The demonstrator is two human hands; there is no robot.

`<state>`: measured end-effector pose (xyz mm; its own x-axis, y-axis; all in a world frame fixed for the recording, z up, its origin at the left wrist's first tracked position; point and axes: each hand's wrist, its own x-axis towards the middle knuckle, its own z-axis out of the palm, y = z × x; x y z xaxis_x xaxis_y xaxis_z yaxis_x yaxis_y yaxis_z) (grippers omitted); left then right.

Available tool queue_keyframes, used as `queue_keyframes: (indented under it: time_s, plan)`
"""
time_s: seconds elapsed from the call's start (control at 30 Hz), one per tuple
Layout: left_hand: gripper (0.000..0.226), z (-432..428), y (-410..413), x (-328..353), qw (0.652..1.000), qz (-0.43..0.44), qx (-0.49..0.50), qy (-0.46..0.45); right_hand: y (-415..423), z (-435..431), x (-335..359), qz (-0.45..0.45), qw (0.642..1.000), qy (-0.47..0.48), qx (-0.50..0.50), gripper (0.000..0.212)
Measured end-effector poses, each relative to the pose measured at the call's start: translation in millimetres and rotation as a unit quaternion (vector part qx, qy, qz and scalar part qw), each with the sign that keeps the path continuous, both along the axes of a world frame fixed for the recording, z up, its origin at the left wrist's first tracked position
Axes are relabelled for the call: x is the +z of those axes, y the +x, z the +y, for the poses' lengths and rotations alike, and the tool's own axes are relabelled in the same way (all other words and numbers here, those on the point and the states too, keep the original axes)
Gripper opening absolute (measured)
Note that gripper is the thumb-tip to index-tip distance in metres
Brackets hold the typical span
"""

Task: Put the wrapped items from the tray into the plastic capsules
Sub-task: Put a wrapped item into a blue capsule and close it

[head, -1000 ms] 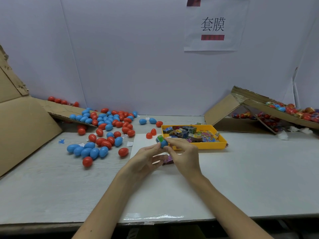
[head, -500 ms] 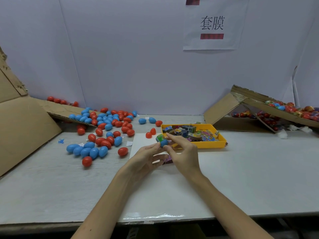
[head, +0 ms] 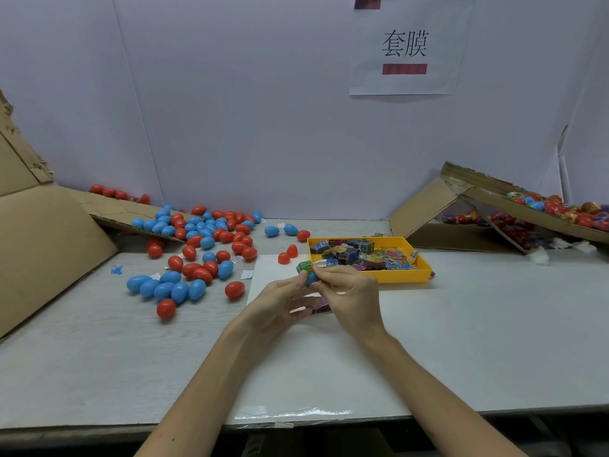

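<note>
A blue capsule with a green wrapped item sticking out of its top is pinched between both hands above the table's middle. My left hand grips it from the left, my right hand from the right. Just behind them the yellow tray holds several colourful wrapped items. Loose red and blue capsules lie scattered at the left. A purple wrapped item lies on the table under my hands, partly hidden.
A white sheet lies under the hands. Cardboard flaps stand at the left. A cardboard box at the right holds several filled capsules. A white partition wall with a paper sign closes the back.
Both hands hold almost the same pose; the fingers shift slightly on the blue capsule and the green item.
</note>
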<state>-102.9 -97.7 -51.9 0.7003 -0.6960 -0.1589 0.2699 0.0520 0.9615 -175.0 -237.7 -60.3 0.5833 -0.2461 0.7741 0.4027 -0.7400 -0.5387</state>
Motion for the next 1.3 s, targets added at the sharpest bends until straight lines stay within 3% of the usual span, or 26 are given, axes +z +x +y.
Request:
queue_keyframes:
  time_s: [0.23,0.43,0.97,1.1,1.3]
  plan:
    - [0.046,-0.1,-0.8,0.9,1.000,0.001,-0.003,0.002,-1.0,0.2,-0.4,-0.007,1.000,-0.006,-0.002,0.031]
    - [0.046,0.8,1.0,1.2,0.999,-0.002,-0.026,-0.018,-1.2,2.2,2.5,0.020,0.999,0.043,-0.001,0.038]
    - [0.046,0.1,1.5,-0.5,0.999,-0.006,-0.038,-0.021,0.5,-1.8,-1.6,0.001,1.000,0.021,-0.019,0.031]
    - [0.038,-4.1,-0.4,-1.9,0.998,-0.049,-0.001,-0.028,-0.3,-1.1,0.9,0.002,1.000,0.024,-0.015,0.031]
    - [0.036,-3.2,0.1,-0.8,0.996,-0.044,0.053,-0.057,-1.2,1.6,1.9,0.002,1.000,-0.017,-0.006,0.039]
